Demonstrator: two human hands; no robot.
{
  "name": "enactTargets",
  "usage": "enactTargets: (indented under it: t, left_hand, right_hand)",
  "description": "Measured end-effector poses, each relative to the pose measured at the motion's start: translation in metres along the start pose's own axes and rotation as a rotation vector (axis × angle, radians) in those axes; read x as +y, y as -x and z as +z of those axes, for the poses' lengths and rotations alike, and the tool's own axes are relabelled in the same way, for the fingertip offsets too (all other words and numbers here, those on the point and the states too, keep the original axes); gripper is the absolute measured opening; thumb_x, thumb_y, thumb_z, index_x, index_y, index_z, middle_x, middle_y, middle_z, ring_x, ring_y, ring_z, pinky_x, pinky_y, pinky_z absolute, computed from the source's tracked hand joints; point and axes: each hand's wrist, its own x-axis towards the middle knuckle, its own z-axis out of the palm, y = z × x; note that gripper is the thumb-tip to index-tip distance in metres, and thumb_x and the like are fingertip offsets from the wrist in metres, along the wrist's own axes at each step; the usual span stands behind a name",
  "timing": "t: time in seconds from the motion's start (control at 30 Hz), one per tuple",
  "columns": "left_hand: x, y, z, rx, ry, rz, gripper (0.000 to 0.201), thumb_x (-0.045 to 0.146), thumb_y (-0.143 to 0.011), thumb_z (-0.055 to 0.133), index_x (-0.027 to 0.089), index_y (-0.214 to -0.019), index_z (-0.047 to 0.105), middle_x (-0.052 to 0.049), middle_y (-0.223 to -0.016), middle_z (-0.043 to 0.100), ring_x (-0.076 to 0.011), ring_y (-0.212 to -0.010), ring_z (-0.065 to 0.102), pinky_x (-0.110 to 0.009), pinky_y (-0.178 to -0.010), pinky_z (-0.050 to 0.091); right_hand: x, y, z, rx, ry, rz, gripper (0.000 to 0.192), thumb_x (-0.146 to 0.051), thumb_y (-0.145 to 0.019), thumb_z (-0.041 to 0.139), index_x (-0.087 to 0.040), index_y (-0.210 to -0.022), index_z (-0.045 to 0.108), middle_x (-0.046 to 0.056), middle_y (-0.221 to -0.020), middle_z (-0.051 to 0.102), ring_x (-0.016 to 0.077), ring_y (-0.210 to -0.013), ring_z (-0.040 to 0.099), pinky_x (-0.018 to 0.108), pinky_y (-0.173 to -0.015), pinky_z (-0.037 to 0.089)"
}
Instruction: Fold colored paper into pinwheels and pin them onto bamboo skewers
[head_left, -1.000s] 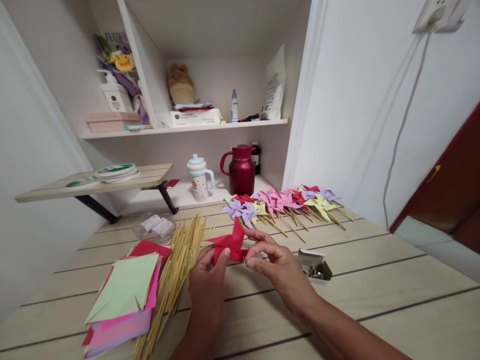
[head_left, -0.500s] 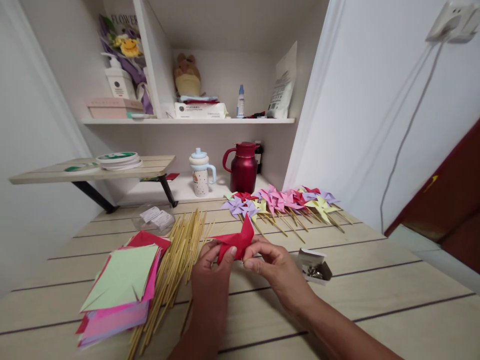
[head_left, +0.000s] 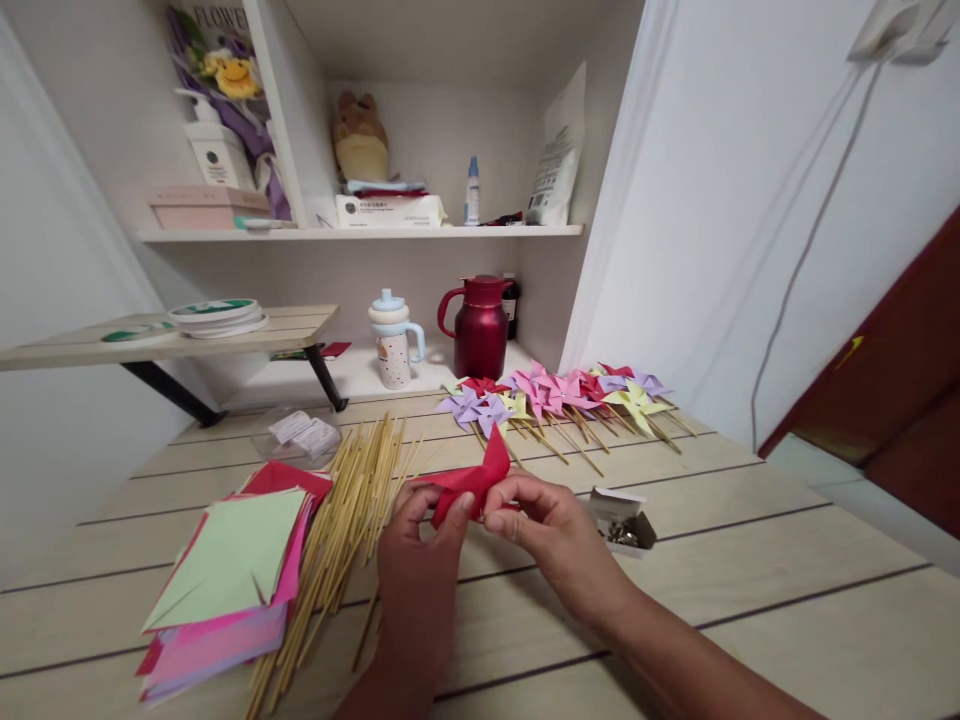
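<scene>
A red paper pinwheel (head_left: 480,478), partly folded with one pointed blade standing up, is held above the table between both hands. My left hand (head_left: 424,535) is closed on its left side, the thumb pressed against the paper. My right hand (head_left: 540,520) pinches at its right side near the centre; whether a small pin is between those fingertips I cannot make out. Just right of that hand sits a small open box (head_left: 622,522) of shiny metal pieces. Left of my left hand lie many thin wooden sticks (head_left: 337,540) and a stack of coloured paper squares (head_left: 232,560).
Finished pinwheels (head_left: 555,395) on sticks lie at the back right. Behind them stand a red thermos jug (head_left: 481,330) and a cup (head_left: 393,345). A small raised stand (head_left: 300,325) with tape rolls (head_left: 217,318) is at the left, near a clear container (head_left: 296,435).
The view has shifted slightly, so the surroundings appear a little farther left. My right fingers have closed in a bit on the red paper; both hands keep hold of it.
</scene>
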Motion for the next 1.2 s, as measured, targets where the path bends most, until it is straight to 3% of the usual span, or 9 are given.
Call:
enactTargets:
  t: [0.2,0.37,0.53,0.77,1.2]
  left_hand:
    - [-0.001,-0.001,0.003,0.008,0.070,-0.069,0.018,0.038,-0.072,0.076,0.020,-0.073,0.071,-0.001,-0.077,0.069,-0.0183,-0.077,0.062,-0.027,-0.072,0.046]
    - [0.004,-0.004,0.001,0.055,0.135,-0.176,0.024,0.041,-0.069,0.077,0.019,-0.079,0.073,-0.003,-0.081,0.072,-0.0183,-0.072,0.063,-0.027,-0.067,0.047]
    - [0.007,-0.004,0.000,0.113,0.150,-0.163,0.025,0.042,-0.065,0.079,0.019,-0.074,0.073,0.000,-0.066,0.067,-0.0189,-0.069,0.063,-0.027,-0.064,0.047]
    - [0.006,0.000,0.004,0.044,0.183,-0.172,0.022,0.038,-0.069,0.077,0.020,-0.081,0.075,-0.004,-0.088,0.074,-0.0192,-0.076,0.065,-0.029,-0.072,0.049]
    - [0.006,0.001,0.004,-0.002,0.101,-0.038,0.014,0.031,-0.073,0.074,0.024,-0.083,0.079,-0.004,-0.097,0.072,-0.0228,-0.096,0.063,-0.031,-0.088,0.046]
  right_hand:
    - [-0.002,0.003,0.002,0.032,0.039,-0.040,0.011,-0.030,-0.078,0.074,-0.023,-0.071,0.070,0.001,-0.084,0.063,0.0215,-0.091,0.058,0.034,-0.091,0.042]
    - [-0.001,0.003,0.001,0.118,-0.018,-0.100,0.011,-0.033,-0.075,0.077,-0.024,-0.070,0.073,0.004,-0.116,0.057,0.0261,-0.119,0.050,0.038,-0.107,0.034]
    - [0.006,-0.002,-0.001,0.157,-0.099,-0.032,0.013,-0.035,-0.073,0.080,-0.025,-0.070,0.073,0.006,-0.126,0.056,0.0288,-0.130,0.044,0.042,-0.108,0.033]
    - [0.008,-0.002,0.000,0.121,-0.096,-0.050,0.011,-0.033,-0.072,0.080,-0.024,-0.070,0.074,0.006,-0.126,0.057,0.0284,-0.129,0.044,0.040,-0.107,0.035]
    - [0.004,0.000,0.002,0.089,-0.071,-0.037,0.009,-0.029,-0.074,0.077,-0.024,-0.071,0.072,0.003,-0.112,0.056,0.0247,-0.115,0.051,0.036,-0.104,0.035]
